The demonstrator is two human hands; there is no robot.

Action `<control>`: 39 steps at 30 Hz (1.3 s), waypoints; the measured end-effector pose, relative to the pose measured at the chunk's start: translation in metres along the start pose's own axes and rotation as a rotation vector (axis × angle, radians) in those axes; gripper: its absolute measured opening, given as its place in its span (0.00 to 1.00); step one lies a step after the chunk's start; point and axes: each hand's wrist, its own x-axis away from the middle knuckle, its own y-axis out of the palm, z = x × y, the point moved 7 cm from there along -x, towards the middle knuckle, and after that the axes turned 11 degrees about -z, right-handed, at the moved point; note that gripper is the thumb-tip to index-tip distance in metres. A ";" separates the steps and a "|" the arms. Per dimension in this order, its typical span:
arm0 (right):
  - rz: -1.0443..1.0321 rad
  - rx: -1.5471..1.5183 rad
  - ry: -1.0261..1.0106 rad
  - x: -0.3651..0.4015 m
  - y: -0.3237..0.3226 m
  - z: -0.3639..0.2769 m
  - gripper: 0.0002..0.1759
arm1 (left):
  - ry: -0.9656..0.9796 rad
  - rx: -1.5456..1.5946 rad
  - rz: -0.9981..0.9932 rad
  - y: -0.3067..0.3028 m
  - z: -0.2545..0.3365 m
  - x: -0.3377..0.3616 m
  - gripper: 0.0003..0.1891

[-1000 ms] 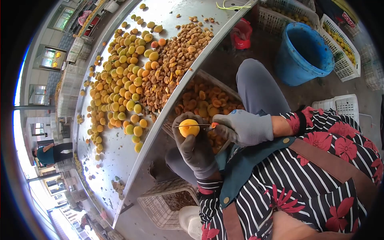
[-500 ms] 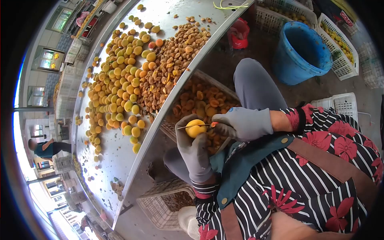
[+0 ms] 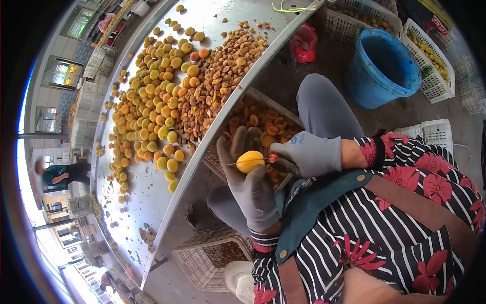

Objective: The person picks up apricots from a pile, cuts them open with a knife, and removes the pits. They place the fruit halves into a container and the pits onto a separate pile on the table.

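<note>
One yellow fruit (image 3: 249, 161) rests against the thumb and half-opened fingers of the left hand (image 3: 253, 195), probably to steady it for the thin blade (image 3: 232, 164) lying across. The right hand (image 3: 314, 153) is clenched at the blade's base, likely for good control. Both are above the crate (image 3: 277, 106) of fruit pieces, perhaps to catch drops. On the metal surface (image 3: 136, 202), whole fruits (image 3: 147, 101) lie beside brown stones (image 3: 200, 112), within reach.

A single head-worn camera looks forward and down, taking in nearby hands and the wider room.
</note>
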 end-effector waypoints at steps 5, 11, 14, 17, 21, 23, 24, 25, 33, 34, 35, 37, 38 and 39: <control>0.047 -0.190 0.041 0.002 0.003 -0.001 0.18 | 0.121 0.069 0.036 -0.004 0.004 0.000 0.40; -0.062 -0.459 0.036 0.001 0.004 -0.004 0.20 | 0.036 0.329 -0.050 0.000 -0.024 0.002 0.40; 0.041 -0.275 -0.015 0.002 0.004 -0.001 0.18 | 0.008 0.422 -0.048 -0.003 -0.028 -0.001 0.43; 0.045 -0.118 -0.006 0.002 0.002 0.002 0.17 | 0.014 0.296 -0.067 -0.004 -0.019 -0.005 0.42; 0.000 -0.109 0.022 0.002 0.006 0.007 0.17 | 0.048 -0.219 0.005 -0.009 -0.001 -0.002 0.43; -0.005 -0.131 0.033 0.003 0.007 0.007 0.17 | 0.060 -0.140 0.027 -0.011 0.003 -0.001 0.42; 0.013 -0.159 0.010 0.004 0.003 0.002 0.16 | 0.073 -0.063 0.047 -0.013 0.004 -0.001 0.40; 0.031 -0.189 -0.011 0.005 0.001 -0.002 0.16 | 0.071 -0.063 0.047 -0.019 0.002 -0.001 0.40; 0.010 -0.155 -0.037 0.004 0.006 0.009 0.17 | 0.021 0.492 -0.082 -0.004 -0.034 -0.003 0.38; 0.030 -0.075 -0.045 0.004 0.008 0.009 0.17 | -0.025 0.549 -0.066 -0.005 -0.037 -0.003 0.41; 0.028 -0.076 -0.044 0.004 0.010 0.009 0.17 | -0.025 0.550 -0.064 -0.008 -0.036 -0.004 0.41; 0.093 -0.024 -0.039 0.005 0.007 0.008 0.17 | 0.012 0.315 -0.079 -0.015 -0.029 -0.007 0.47; 0.095 -0.024 -0.040 0.005 0.006 0.007 0.17 | 0.012 0.314 -0.080 -0.015 -0.026 -0.007 0.47; 0.077 -0.012 -0.012 0.005 0.006 0.006 0.17 | 0.027 0.041 -0.023 -0.017 -0.018 -0.004 0.46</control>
